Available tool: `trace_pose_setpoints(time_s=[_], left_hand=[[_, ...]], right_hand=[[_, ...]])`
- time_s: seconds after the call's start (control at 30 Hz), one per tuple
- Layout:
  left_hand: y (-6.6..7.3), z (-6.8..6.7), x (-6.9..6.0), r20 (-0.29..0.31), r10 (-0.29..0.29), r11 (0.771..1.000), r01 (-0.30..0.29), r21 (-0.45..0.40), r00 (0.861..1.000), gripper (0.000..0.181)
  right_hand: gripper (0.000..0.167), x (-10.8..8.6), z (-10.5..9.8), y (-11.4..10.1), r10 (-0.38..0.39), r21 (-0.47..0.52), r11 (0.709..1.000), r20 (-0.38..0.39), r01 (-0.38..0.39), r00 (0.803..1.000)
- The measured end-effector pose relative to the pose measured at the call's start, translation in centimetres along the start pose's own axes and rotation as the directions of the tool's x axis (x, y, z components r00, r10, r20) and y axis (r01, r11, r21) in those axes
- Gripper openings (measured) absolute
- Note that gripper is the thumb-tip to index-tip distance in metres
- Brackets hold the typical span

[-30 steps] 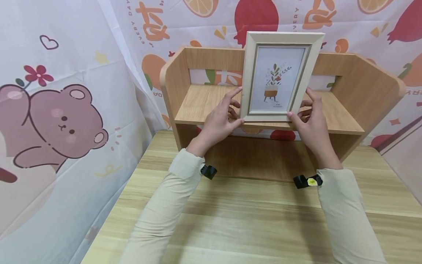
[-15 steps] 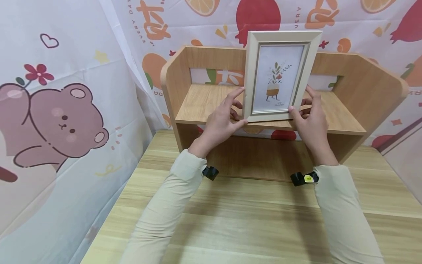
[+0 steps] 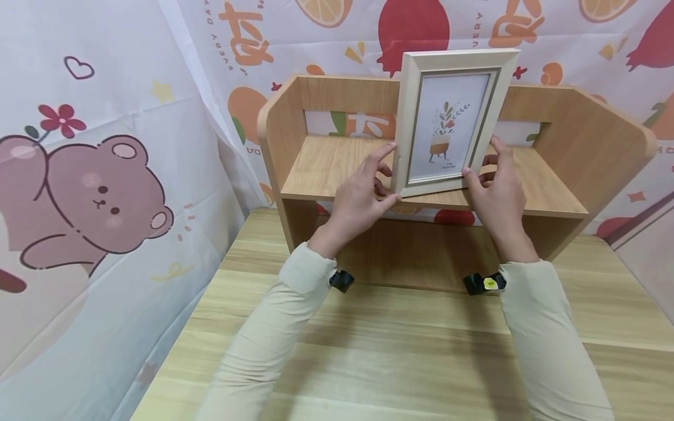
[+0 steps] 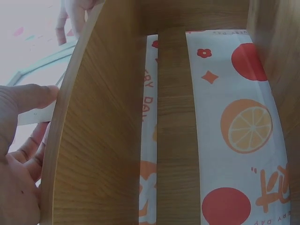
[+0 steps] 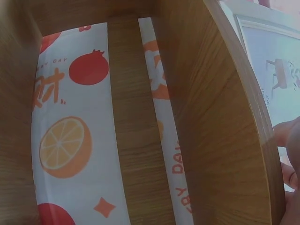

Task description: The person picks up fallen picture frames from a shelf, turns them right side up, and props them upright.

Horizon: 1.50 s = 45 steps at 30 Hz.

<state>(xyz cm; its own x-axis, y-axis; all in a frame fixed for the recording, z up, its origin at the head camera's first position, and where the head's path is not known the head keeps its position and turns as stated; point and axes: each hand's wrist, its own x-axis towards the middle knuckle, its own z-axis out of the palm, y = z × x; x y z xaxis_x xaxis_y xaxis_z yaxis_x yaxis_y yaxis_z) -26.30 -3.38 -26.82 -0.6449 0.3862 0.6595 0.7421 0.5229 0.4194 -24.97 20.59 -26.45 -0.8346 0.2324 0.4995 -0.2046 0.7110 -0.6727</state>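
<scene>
A cream picture frame [image 3: 449,123] with a potted-plant print stands on the upper board of the wooden shelf [image 3: 326,169], turned slightly askew. My left hand [image 3: 360,197] holds its lower left side, the thumb at the bottom corner and the index fingertip on the side edge. At the lower right, my right hand [image 3: 499,202] pinches the frame, thumb on the front border and the other fingers at the edge, partly hidden. In the left wrist view the left hand [image 4: 18,154] shows beside the shelf board; the right wrist view catches only part of the right hand [image 5: 291,154].
The shelf has raised side panels, the right one [image 3: 605,140] tall and sloping, and a lower compartment [image 3: 411,251] beneath the upper board. It stands on a wood-grain table [image 3: 389,351]. Printed curtains [image 3: 116,204] hang at the left and behind.
The frame has shifted a little to the right, and its left side has turned toward me. My left hand has moved right along with it; the right hand has stayed nearly in place.
</scene>
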Motion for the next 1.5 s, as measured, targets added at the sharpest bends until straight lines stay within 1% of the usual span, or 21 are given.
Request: trace_pose_setpoints(time_s=[0.13, 0.4, 0.8, 1.07, 1.27, 1.5], left_hand=[[0.1, 0.2, 0.0, -0.012, 0.006, 1.0, -0.006, 0.008, 1.0, 0.077], [0.2, 0.4, 0.1, -0.02, 0.023, 1.0, -0.024, -0.007, 1.0, 0.074], [0.5, 0.8, 0.1, -0.049, 0.044, 0.999, -0.044, 0.006, 0.998, 0.072], [0.4, 1.1, 0.0, -0.067, 0.048, 0.999, -0.048, 0.003, 0.997, 0.074], [0.5, 1.1, 0.1, -0.075, 0.046, 0.999, -0.046, 0.006, 0.996, 0.074], [0.6, 1.2, 0.1, -0.073, 0.026, 0.999, -0.024, 0.026, 0.997, 0.076]], right_hand=[[0.062, 0.2, 0.0, -0.1, -0.002, -0.026, 1.0, -0.004, 0.001, 1.0], [0.061, 0.6, 0.0, -0.2, 0.004, -0.051, 0.999, -0.008, -0.004, 1.0], [0.06, 1.0, 0.1, -0.6, 0.049, -0.043, 0.998, -0.001, -0.049, 0.999], [0.061, 1.1, 0.2, -0.6, 0.062, -0.055, 0.997, 0.003, -0.061, 0.998], [0.061, 1.0, 0.2, -0.5, 0.061, -0.055, 0.997, 0.0, -0.061, 0.998], [0.062, 0.8, 0.0, -0.3, 0.047, -0.035, 0.998, 0.009, -0.047, 0.999]])
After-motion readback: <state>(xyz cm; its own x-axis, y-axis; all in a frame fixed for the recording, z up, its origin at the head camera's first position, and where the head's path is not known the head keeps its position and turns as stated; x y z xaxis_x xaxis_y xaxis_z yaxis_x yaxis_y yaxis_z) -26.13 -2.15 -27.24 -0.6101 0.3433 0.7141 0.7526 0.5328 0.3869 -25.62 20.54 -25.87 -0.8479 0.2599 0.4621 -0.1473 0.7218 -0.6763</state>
